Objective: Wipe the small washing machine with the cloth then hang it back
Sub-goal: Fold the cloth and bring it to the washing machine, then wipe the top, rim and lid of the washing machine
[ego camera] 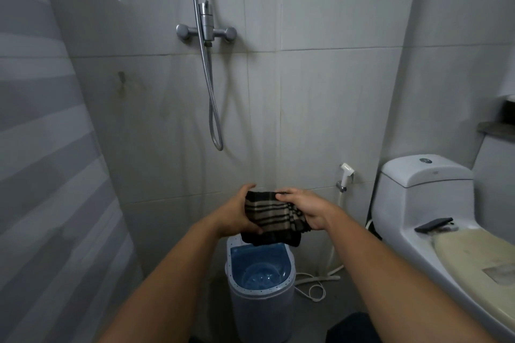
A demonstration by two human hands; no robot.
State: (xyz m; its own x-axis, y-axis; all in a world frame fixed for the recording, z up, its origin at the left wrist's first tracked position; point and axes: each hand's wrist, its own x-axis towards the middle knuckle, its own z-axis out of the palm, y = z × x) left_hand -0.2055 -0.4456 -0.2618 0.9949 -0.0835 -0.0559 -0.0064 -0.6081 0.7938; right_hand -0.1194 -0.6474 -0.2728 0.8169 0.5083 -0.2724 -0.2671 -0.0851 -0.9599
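Clearly both hands are busy with the cloth (271, 214), a dark, tan-striped piece held up in the air just above the far rim of the washer (260, 273). The left hand (237, 214) cups it from the left, thumb underneath and fingers curled round the upper edge; the right hand (303, 210) pinches the top right part, with the fabric bunched under its palm. Held between the two like this, the cloth looks as if it is being folded or gathered into a pad, probably so that it gives a firm face for wiping. The washer stands on the floor below, near the person, its blue lid facing up, so the cloth need only come down to meet it. No part of the cloth touches the machine yet, so wiping seems not to have begun, or to be paused. To the right sits a toilet (418, 203) with a dark phone (434, 224) on it; a shower hose (213, 97) loops down the far wall. Where the cloth should hang afterwards is not plain, though a small hook (121, 76) shows on the left of the wall.
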